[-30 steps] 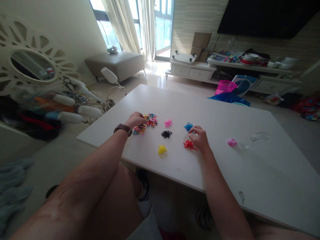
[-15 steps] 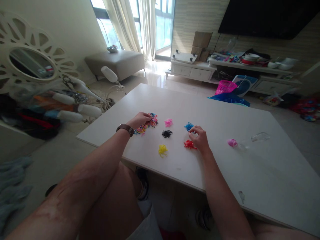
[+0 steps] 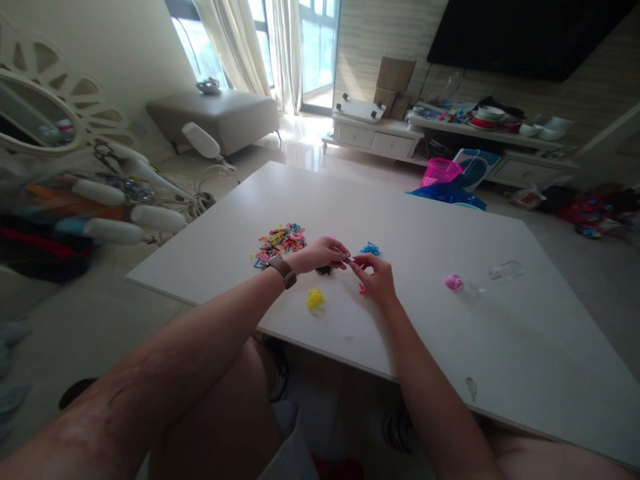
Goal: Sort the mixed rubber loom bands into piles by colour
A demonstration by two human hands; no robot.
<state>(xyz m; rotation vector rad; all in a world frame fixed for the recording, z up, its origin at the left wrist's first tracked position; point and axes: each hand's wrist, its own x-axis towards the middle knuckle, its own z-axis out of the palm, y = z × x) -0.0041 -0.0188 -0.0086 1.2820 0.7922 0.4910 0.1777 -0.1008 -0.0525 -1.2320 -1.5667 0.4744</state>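
My left hand [image 3: 329, 254] and my right hand [image 3: 376, 275] meet above the middle of the table, fingertips pinched together. Between them is a tiny bluish piece [image 3: 349, 260] that looks like a rubber band. Left of my left hand lies a mixed pile of coloured rubber bands [image 3: 280, 241]. A black pile [image 3: 324, 270] is partly hidden under that hand, and a pink pile [image 3: 332, 238] barely shows behind it. Beyond my right hand sits a blue pile [image 3: 371, 249]. Red bands [image 3: 363, 289] peek out beside that hand, and a yellow pile [image 3: 316, 301] lies nearer to me.
On the right of the white table [image 3: 425, 327] are a pink rounded object [image 3: 455, 283] and a clear container [image 3: 507, 269]. A small clear scrap [image 3: 471, 388] lies near the front edge. A white lamp fixture [image 3: 160, 219] stands off the table's left side.
My left hand has come away from the mixed pile, rightward to the middle. My right hand has shifted slightly left, so the fingertips now meet at a small bluish piece. The view has turned slightly.
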